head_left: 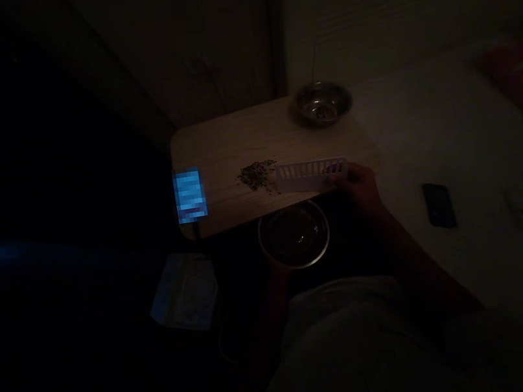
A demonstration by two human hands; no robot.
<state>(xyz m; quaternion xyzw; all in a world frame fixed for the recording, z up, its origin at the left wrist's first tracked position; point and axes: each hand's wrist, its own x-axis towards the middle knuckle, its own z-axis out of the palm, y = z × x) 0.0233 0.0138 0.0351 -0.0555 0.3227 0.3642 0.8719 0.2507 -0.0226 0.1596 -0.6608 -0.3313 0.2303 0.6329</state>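
In dim light, my right hand (360, 182) grips one end of a pale plastic strip with a row of slots (301, 183). The strip's other end lies by a scattered heap of small dark grains (256, 176) on a light wooden table (214, 144). Just below the table's near edge, my left hand (280, 275) holds a round metal-rimmed bowl (294, 237) from beneath. Dark contents with a small glint show inside it; most of the left hand's fingers are hidden under the bowl.
A metal bowl (323, 105) stands at the table's back right corner. A blurred bright blue patch (189, 195) is at the left edge. A dark phone (438, 205) lies on the pale surface to the right. A pale box-like object (187, 292) sits lower left.
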